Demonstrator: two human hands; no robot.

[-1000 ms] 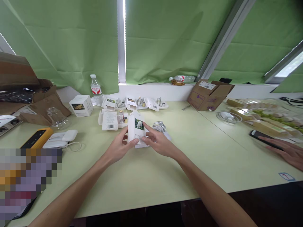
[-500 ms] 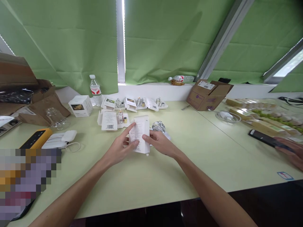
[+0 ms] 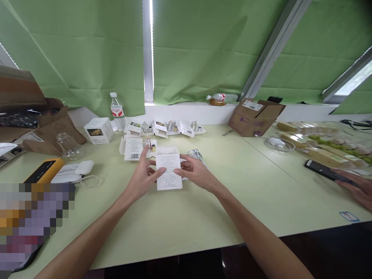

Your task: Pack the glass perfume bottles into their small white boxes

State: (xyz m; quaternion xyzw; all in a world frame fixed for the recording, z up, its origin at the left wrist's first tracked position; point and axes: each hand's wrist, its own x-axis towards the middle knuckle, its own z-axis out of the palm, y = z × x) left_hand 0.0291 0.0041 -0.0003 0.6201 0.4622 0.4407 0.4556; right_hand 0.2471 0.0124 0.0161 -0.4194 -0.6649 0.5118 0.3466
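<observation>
Between my two hands is a small white printed box (image 3: 169,174), held upright with its text-covered face towards me and its top flap raised. My left hand (image 3: 143,174) grips its left side, thumb on the front and index finger stretched upward. On the right edge, my right hand (image 3: 196,172) presses its thumb to the front, with the fingers curled behind. A shiny silver foil-like item (image 3: 195,154) lies just behind my right hand, partly hidden. Past my left fingertips stands an opened white carton (image 3: 134,149) with a small glass bottle (image 3: 147,143) and a gold-banded cap (image 3: 153,148).
Several similar opened boxes (image 3: 186,128) line the back of the table. A white cube box (image 3: 99,130), a water bottle (image 3: 116,110) and a yellow-black device (image 3: 45,170) are leftward. Right are a cardboard carton (image 3: 254,118), a coiled cable (image 3: 279,144) and another person's hand (image 3: 354,190) with a phone (image 3: 328,172).
The white box has turned from slanted to facing me squarely, showing its full printed face. My left index finger has moved off its front, up and left.
</observation>
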